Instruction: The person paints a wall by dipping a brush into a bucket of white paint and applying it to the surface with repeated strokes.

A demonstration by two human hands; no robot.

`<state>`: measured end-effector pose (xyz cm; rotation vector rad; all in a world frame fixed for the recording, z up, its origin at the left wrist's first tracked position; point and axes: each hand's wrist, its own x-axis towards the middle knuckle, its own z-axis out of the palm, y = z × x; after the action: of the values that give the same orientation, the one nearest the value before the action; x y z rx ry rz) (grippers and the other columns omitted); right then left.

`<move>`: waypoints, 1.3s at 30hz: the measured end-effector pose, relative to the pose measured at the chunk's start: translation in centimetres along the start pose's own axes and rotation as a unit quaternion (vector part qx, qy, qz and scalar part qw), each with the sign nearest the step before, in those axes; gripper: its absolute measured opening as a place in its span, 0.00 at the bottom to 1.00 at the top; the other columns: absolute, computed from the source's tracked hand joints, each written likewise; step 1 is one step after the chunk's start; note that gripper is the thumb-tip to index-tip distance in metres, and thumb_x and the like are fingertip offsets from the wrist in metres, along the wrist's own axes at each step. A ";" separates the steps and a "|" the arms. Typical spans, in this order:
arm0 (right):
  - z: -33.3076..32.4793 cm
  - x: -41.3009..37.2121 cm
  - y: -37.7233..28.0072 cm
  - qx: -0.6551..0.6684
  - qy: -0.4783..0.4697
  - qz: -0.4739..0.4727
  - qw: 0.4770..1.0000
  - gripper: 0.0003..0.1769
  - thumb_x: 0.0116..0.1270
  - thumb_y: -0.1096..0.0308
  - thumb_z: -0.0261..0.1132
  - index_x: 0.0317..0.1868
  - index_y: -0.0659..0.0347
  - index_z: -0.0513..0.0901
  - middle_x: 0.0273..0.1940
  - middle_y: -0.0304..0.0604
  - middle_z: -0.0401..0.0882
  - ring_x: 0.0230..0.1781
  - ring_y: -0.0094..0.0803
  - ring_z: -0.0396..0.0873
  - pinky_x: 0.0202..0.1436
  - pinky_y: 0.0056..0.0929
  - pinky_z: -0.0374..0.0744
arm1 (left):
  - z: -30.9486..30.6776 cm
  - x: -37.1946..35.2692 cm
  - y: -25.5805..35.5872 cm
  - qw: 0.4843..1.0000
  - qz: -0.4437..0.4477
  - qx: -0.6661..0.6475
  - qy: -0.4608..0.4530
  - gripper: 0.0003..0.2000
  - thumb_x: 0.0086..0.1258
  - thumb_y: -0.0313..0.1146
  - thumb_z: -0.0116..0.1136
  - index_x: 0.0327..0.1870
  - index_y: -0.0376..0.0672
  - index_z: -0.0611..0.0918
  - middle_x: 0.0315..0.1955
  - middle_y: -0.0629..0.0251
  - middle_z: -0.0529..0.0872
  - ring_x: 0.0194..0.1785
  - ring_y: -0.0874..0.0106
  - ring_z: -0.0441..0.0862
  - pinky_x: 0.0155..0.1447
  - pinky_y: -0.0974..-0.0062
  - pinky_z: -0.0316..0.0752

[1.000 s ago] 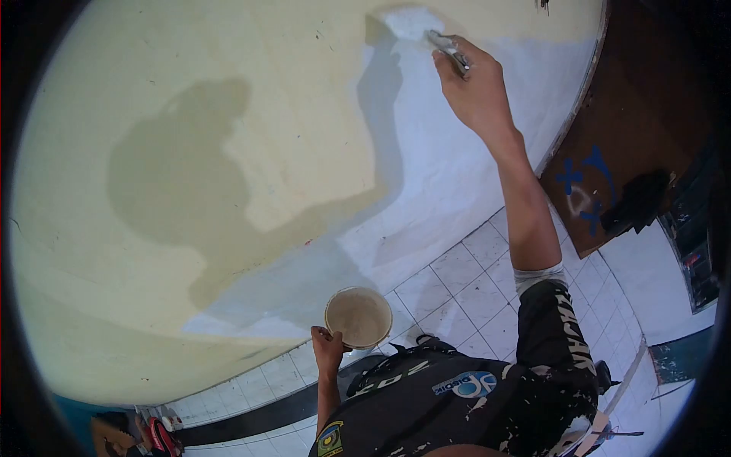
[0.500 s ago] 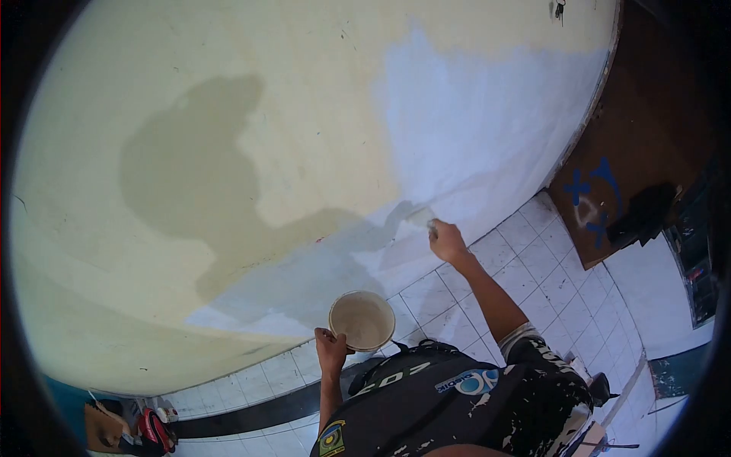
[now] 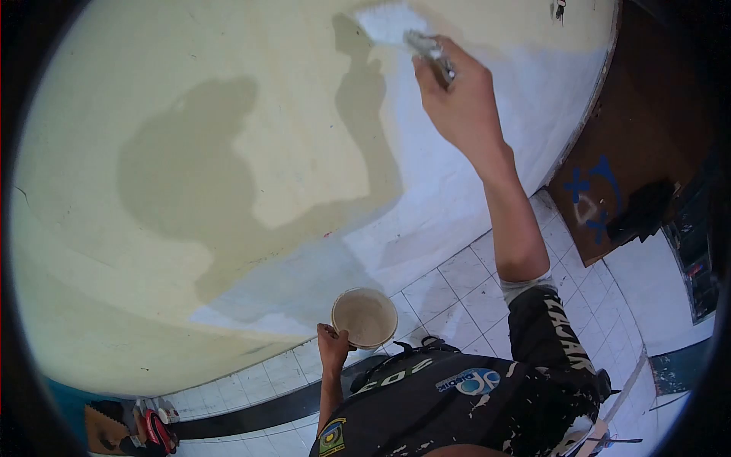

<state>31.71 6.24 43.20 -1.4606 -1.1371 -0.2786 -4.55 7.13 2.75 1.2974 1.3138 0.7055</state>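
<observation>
At the end of the raised arm, the R hand [image 3: 461,87] is clamped round the handle of a wide, flat, white-smeared paintbrush [image 3: 400,29]. Brush is near top of view, at the smooth, pale-yellow wall [image 3: 304,129] (tip contact: can't tell, bit blurred). Long axis runs diagonally: handle lower R, bristles pointing upper L. Just below it, the white-coated wall area [image 3: 533,99]. Step in hand looks like stroking white over yellow; next move prob. calls for bristles laid flat & a stroke overlapping the white edge. Further out, well below brush, L hand [image 3: 333,346] has fingers pinched on the rim of a round, beige, plastic-looking bucket [image 3: 377,316]; mouth faces up, paint level unclear. Beyond: glossy white floor tiles [image 3: 457,316].
</observation>
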 end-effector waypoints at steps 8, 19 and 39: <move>10.8 -13.7 16.9 -0.114 0.007 -0.099 0.988 0.26 0.68 0.74 0.65 0.67 0.65 0.77 0.32 0.57 0.80 0.33 0.54 0.82 0.36 0.48 0.81 | -1.2 -0.2 -0.7 0.999 0.019 -0.008 0.029 0.14 0.64 0.24 0.59 0.43 0.34 0.66 0.29 0.60 0.74 0.24 0.68 0.82 0.22 0.68 0.84; 8.7 -28.1 10.4 0.129 -0.402 0.475 0.772 0.16 0.71 0.67 0.70 0.53 0.68 0.80 0.27 0.36 0.75 0.25 0.23 0.72 0.29 0.30 0.73 | -8.1 -0.9 1.9 0.993 0.047 0.104 0.044 0.16 0.64 0.28 0.63 0.45 0.34 0.68 0.25 0.51 0.81 0.27 0.61 0.82 0.31 0.61 0.77; 31.2 -45.2 -0.1 -0.194 -0.771 -0.134 0.592 0.13 0.58 0.60 0.73 0.39 0.59 0.91 0.43 0.52 0.90 0.45 0.49 0.89 0.45 0.46 0.86 | -19.8 -1.1 -0.6 0.988 0.066 0.135 -0.041 0.15 0.63 0.27 0.61 0.45 0.38 0.68 0.22 0.54 0.76 0.23 0.60 0.74 0.31 0.61 0.71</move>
<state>-4.02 11.77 1.90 -1.8082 -2.8412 0.8400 -23.52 11.39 6.83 1.6267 1.2964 0.5716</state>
